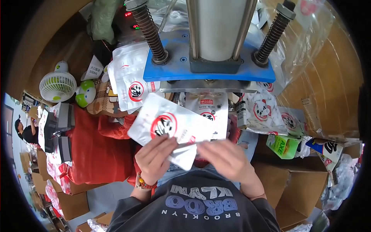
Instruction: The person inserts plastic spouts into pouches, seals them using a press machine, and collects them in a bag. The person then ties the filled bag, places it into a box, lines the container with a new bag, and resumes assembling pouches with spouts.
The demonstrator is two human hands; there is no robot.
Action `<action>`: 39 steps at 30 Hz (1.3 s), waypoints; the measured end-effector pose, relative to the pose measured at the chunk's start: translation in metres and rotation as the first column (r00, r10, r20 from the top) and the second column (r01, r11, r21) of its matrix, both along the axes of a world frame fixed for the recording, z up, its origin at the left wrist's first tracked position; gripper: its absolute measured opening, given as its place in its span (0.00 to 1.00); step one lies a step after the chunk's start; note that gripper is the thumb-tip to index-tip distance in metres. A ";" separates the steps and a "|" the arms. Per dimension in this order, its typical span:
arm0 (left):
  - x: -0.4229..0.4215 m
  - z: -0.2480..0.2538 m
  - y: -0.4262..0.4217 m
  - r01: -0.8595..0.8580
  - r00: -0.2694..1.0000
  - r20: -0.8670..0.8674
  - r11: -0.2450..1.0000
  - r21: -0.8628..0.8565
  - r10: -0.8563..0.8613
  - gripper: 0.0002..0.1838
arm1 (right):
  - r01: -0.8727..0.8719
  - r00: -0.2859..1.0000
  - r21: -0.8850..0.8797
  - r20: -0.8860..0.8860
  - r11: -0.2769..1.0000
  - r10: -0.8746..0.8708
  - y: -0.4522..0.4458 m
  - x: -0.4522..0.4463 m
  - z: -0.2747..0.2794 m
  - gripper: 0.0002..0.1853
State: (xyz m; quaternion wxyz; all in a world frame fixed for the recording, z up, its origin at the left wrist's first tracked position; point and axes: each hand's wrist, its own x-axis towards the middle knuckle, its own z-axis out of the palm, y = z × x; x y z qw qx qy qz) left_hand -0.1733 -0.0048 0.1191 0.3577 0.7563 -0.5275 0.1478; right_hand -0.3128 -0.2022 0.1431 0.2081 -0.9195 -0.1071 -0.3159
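Note:
My left hand [156, 156], with a beaded bracelet at the wrist, grips the lower edge of a white pouch [148, 116] printed with a red ring and black character. The pouch is tilted, its lower corner pointing toward my lap. Blurred by motion, my right hand [224, 156] is at the pouch's lower right edge; whether its fingers grip it I cannot tell. Behind the held pouch, a similar printed pouch [220, 123] lies beneath the metal bar [208, 87] of a blue press [170, 71].
A stack of white pouches [123, 85] lies left of the press, near a small fan [58, 87]. More pouches [261, 110] lie to the right. Red fabric [100, 150] is at my left, an open cardboard box [297, 189] at my right. A person [29, 131] is far left.

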 end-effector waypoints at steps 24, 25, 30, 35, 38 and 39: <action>0.083 -0.065 -0.083 -0.025 0.503 -0.852 0.988 0.154 0.146 0.30 | 0.706 0.677 0.151 -0.430 0.692 -0.597 -0.078 -0.030 -0.082 0.14; 0.094 -0.069 -0.073 -0.171 0.634 -0.758 0.984 0.052 0.150 0.37 | 0.673 0.717 0.282 -0.475 0.684 -0.510 -0.079 -0.035 -0.075 0.13; 0.129 -0.099 -0.015 -0.380 0.925 0.163 0.829 0.411 0.343 0.42 | 0.411 0.900 0.836 -0.308 0.363 -0.309 -0.079 -0.036 -0.077 0.15; 0.091 -0.074 0.007 -0.313 0.923 -0.179 0.936 0.164 0.340 0.16 | 0.061 0.953 0.691 0.174 0.720 -0.248 -0.040 -0.030 -0.020 0.15; 0.055 -0.039 0.001 -0.264 0.937 -0.227 0.964 0.032 0.264 0.19 | 0.139 0.955 0.439 0.178 0.888 -0.237 -0.012 -0.025 0.008 0.15; 0.045 -0.035 -0.001 -0.221 0.963 -0.164 0.975 -0.031 0.213 0.19 | 0.160 0.962 0.371 0.150 0.915 -0.229 -0.002 -0.013 0.010 0.14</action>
